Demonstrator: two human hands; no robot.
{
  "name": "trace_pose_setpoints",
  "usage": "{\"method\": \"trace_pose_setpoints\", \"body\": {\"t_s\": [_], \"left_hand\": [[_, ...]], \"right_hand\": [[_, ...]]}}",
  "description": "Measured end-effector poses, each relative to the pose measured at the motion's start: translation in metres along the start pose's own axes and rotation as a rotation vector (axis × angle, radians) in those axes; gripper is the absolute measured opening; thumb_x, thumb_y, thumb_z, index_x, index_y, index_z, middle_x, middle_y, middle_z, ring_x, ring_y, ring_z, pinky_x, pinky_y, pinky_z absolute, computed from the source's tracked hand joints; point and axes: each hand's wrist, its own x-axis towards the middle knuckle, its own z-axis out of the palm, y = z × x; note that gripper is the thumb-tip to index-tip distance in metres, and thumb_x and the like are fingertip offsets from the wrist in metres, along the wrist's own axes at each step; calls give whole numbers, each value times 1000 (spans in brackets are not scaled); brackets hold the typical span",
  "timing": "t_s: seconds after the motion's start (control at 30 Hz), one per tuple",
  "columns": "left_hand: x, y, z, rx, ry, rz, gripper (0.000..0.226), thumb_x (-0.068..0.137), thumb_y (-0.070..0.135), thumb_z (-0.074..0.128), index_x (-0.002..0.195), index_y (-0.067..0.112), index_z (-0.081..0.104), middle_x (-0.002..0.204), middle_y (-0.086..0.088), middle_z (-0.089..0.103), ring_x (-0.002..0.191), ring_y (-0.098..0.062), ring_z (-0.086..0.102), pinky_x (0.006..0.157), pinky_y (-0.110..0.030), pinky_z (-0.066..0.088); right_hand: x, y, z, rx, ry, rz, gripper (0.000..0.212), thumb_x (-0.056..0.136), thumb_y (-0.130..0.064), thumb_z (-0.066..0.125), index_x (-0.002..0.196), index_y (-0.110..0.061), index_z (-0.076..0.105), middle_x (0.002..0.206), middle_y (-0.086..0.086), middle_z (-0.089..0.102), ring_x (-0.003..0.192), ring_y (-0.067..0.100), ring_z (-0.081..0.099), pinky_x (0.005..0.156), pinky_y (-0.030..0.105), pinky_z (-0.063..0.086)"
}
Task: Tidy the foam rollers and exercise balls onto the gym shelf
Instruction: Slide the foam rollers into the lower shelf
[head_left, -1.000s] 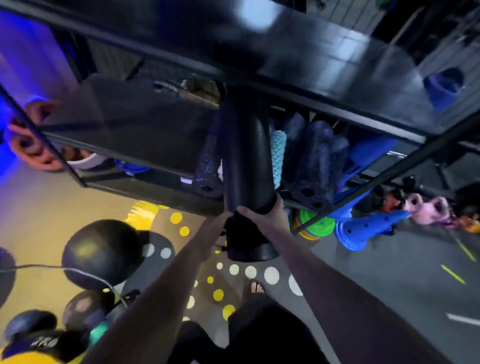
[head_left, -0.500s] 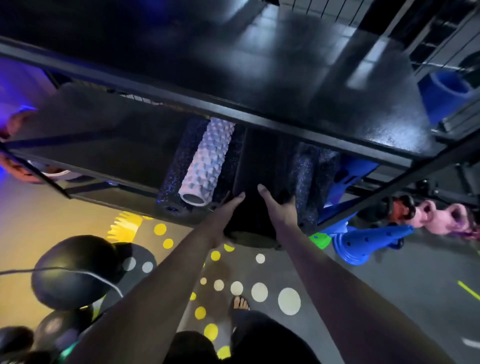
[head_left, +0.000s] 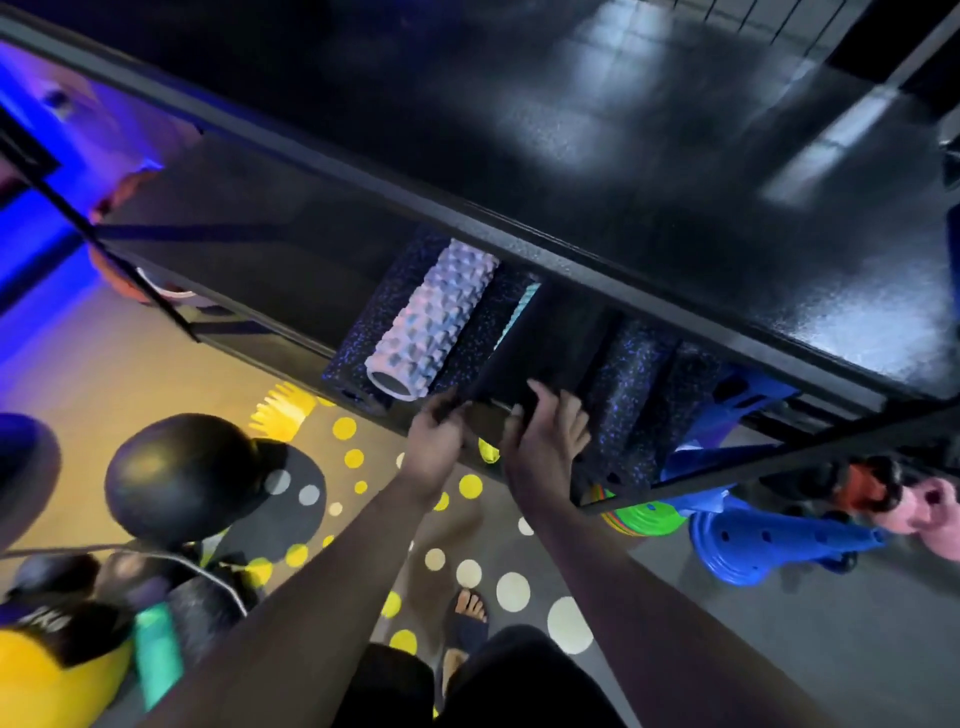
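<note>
Roller's nearly home: black foam roller (head_left: 540, 358) now pushed deep into the shelf (head_left: 571, 270) row. Left hand (head_left: 436, 431) and right hand (head_left: 545, 441) fingers curled against its end. Balls (head_left: 176, 478) still on floor.

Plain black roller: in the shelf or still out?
In, nearly fully. The plain black roller lies among the others on the shelf; its near end sits at the front edge, both hands touching it.

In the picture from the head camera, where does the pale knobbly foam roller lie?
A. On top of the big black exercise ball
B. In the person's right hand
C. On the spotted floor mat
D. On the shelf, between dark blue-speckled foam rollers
D: the pale knobbly foam roller rests on the black metal gym shelf, with a dark blue-speckled foam roller at each side.
</note>
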Motion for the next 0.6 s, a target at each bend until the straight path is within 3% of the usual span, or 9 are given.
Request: {"method": "trace_pose_setpoints", "body": {"t_s": [0.13, 0.2, 0.27, 0.33, 0.43, 0.5, 0.6], "left_hand": [[-12, -5, -53, 36, 99, 19, 27, 98, 6, 53, 104, 30, 63, 94, 11, 66, 85, -12, 57, 79, -33, 47], [-27, -15, -91, 32, 164, -21, 28, 99, 10, 53, 117, 29, 63, 100, 6, 66, 84, -12, 57, 75, -32, 48], [-42, -27, -134, 35, 248, -54, 38, 98, 13, 55, 134, 26, 58, 118, 3, 66, 97, -18, 63, 78, -34, 51], [-58, -43, -179, 28, 332, -78, 45, 95, 11, 55, 138, 25, 55, 123, 1, 65, 104, -23, 63, 79, -36, 51], [-93, -67, -241, -1, 422, -123, 50, 90, 7, 53, 139, 18, 55, 124, -8, 66, 94, -25, 61, 69, -33, 47], [-117, -86, -284, -19, 469, -154, 54, 85, 7, 54, 138, 16, 54, 125, -19, 65, 82, -25, 60, 62, -31, 47], [-151, -108, -344, -56, 466, -175, 55, 88, 5, 52, 142, 19, 50, 116, -12, 63, 87, -22, 62, 81, -41, 56]], "right_hand": [[-23, -28, 4, -4, -97, -235, 37, 82, -25, 48, 115, -21, 63, 117, 10, 54, 100, 33, 45, 81, 44, 35], [-42, -48, 16, -32, -182, -329, 33, 79, -19, 57, 111, -23, 62, 114, 8, 53, 102, 33, 47, 80, 44, 35], [-67, -71, 31, -43, -270, -424, 33, 77, -18, 61, 110, -24, 61, 113, 6, 53, 102, 32, 48, 79, 44, 36], [-96, -92, 45, -51, -327, -531, 34, 75, -21, 60, 108, -24, 61, 111, 5, 53, 101, 30, 47, 78, 43, 34], [-146, -117, 61, -42, -380, -604, 37, 70, -19, 67, 106, -24, 61, 107, 5, 55, 98, 27, 45, 78, 42, 31], [-186, -128, 69, -58, -469, -607, 37, 71, -18, 68, 107, -24, 62, 107, 6, 56, 100, 29, 50, 81, 44, 38], [-246, -145, 87, -137, -606, -659, 32, 77, -19, 65, 108, -22, 63, 107, 6, 56, 102, 32, 56, 83, 46, 45]]}}
